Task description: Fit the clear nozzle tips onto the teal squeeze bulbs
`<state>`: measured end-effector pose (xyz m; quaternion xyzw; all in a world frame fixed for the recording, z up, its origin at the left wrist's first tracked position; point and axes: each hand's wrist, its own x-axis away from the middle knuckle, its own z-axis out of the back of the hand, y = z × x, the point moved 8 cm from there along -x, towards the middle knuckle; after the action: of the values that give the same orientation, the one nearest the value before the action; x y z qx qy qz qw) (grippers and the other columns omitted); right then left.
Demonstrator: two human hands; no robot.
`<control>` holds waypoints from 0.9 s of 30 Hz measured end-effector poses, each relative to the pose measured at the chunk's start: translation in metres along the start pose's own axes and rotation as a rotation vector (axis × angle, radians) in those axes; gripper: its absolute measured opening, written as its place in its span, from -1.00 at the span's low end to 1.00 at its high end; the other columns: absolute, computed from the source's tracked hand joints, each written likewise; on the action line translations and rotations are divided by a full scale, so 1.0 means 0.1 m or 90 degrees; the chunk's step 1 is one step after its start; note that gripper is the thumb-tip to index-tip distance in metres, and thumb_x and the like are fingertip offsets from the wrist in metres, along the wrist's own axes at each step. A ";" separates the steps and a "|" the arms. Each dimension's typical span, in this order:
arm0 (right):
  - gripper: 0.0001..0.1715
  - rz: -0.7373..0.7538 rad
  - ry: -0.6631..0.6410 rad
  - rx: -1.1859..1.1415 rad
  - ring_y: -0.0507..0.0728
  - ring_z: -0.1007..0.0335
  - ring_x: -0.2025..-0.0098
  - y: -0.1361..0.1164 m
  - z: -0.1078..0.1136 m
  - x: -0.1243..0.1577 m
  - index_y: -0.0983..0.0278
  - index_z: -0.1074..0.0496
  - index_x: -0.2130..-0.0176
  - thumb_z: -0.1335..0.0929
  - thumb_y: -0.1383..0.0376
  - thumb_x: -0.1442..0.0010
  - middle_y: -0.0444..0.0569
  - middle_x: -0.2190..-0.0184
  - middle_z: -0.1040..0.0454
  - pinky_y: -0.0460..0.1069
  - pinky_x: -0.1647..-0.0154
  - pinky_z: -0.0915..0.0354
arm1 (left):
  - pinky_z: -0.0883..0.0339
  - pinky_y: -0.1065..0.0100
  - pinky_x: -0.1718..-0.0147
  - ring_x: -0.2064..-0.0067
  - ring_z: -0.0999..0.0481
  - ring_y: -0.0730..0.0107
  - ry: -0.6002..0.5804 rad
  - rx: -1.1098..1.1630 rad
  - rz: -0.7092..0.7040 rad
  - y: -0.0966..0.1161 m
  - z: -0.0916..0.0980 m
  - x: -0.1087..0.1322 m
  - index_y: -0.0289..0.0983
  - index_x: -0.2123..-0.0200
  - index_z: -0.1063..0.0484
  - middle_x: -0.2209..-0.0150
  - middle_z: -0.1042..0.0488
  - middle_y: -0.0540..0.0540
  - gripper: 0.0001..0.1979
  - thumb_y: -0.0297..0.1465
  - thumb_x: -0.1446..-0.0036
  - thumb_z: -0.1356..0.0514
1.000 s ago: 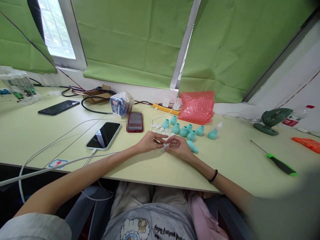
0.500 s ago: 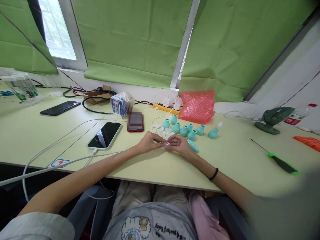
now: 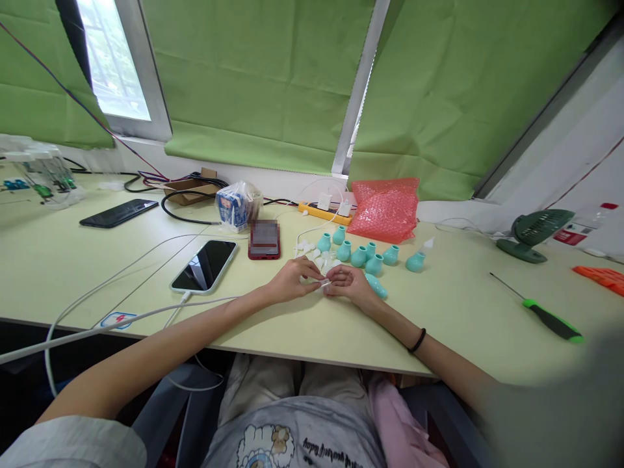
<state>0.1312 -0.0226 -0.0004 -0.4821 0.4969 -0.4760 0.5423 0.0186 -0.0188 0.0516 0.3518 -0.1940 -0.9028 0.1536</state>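
Observation:
Over the table near its front edge, my left hand (image 3: 294, 281) and my right hand (image 3: 355, 286) meet fingertip to fingertip. Both pinch a small clear plastic piece (image 3: 325, 283), mostly covered by the fingers, so its exact shape is hard to make out. Just beyond them lie several small white plastic pieces (image 3: 306, 247) and some clear tips (image 3: 327, 261). Several teal squeeze bulbs (image 3: 359, 256) stand open end up behind my right hand. One teal bulb (image 3: 375, 285) lies on its side against that hand. Farther right, another bulb (image 3: 415, 262) carries a clear pointed nozzle (image 3: 428, 245).
A plugged-in phone (image 3: 205, 266), a dark red device (image 3: 264, 239) and a black phone (image 3: 119, 213) lie to the left. Behind are a yellow power strip (image 3: 324, 213) and red bubble wrap (image 3: 385, 209). At right are a screwdriver (image 3: 548, 318) and a green fan (image 3: 536, 234).
My fingers have shifted slightly around the small clear piece, which shows a little more between the fingertips. The bulbs and other things stay where they were.

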 end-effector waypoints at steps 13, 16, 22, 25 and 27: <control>-0.67 -0.005 0.060 -0.036 0.06 -0.40 0.56 -0.01 0.09 0.01 0.33 -0.35 0.51 -0.48 0.29 0.34 -0.09 0.58 -0.48 -0.02 0.47 -0.38 | -0.18 0.33 0.19 0.21 -0.32 0.33 -0.066 -0.016 0.026 -0.04 -0.08 0.01 -0.30 0.17 -0.40 0.28 -0.41 -0.12 -0.67 -0.59 0.02 -0.03; -0.68 0.004 0.066 -0.038 0.06 -0.40 0.56 -0.01 0.12 0.01 0.33 -0.35 0.51 -0.48 0.29 0.33 -0.09 0.58 -0.48 -0.02 0.47 -0.38 | -0.17 0.31 0.15 0.17 -0.31 0.32 -0.078 0.010 0.031 -0.04 -0.09 0.01 -0.30 0.13 -0.37 0.23 -0.38 -0.14 -0.63 -0.61 0.02 -0.01; -0.68 0.051 0.041 -0.036 0.07 -0.42 0.52 -0.09 0.08 0.01 0.30 -0.33 0.46 -0.46 0.28 0.27 -0.12 0.58 -0.48 0.03 0.38 -0.38 | -0.17 0.34 0.12 0.13 -0.32 0.35 -0.056 0.097 0.053 -0.02 -0.03 -0.01 -0.23 0.14 -0.39 0.17 -0.34 -0.10 -0.68 -0.53 -0.02 -0.03; -0.67 0.098 0.027 -0.020 0.10 -0.43 0.41 -0.18 0.02 0.04 0.28 -0.30 0.45 -0.46 0.30 0.27 -0.09 0.45 -0.49 0.05 0.29 -0.37 | -0.21 0.37 0.14 0.13 -0.33 0.37 0.001 0.144 0.088 -0.06 0.05 -0.01 -0.29 0.10 -0.34 0.15 -0.33 -0.14 -0.69 -0.47 -0.07 -0.01; -0.69 0.134 0.022 -0.001 0.14 -0.42 0.30 -0.24 -0.01 0.08 0.27 -0.29 0.46 -0.45 0.30 0.25 -0.05 0.35 -0.48 0.05 0.25 -0.35 | -0.26 0.38 0.21 0.16 -0.36 0.37 0.029 0.168 0.124 -0.11 0.09 0.00 -0.35 0.03 -0.27 0.16 -0.34 -0.18 -0.64 -0.43 -0.07 -0.02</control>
<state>0.1293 -0.0321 0.0226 -0.4194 0.5542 -0.4246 0.5803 0.0112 -0.0071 0.0531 0.3688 -0.3407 -0.8421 0.1970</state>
